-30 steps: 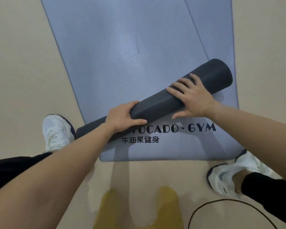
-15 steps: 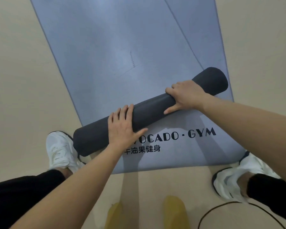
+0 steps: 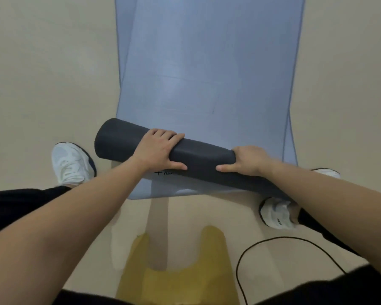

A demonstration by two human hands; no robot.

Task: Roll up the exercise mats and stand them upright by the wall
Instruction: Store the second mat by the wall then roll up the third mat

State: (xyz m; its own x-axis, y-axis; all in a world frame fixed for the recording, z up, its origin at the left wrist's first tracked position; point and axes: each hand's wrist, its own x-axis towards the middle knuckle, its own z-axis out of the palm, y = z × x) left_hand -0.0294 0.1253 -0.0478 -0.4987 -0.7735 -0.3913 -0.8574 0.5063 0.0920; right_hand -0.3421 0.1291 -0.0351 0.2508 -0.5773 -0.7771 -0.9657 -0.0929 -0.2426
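Since the earlier frame the roll [image 3: 204, 160] has swung round, its left end now farther from the person. Left hand [image 3: 158, 150] and right hand [image 3: 249, 160] each curl over it, thumbs on its near side, gripping it. It lies slantwise across the near end of the blue mat [image 3: 207, 69], spread flat on the floor [image 3: 42, 73].

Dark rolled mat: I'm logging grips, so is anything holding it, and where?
Both hands grip the dark rolled mat: the left hand left of its middle, the right hand right of it, thumbs on the near side.
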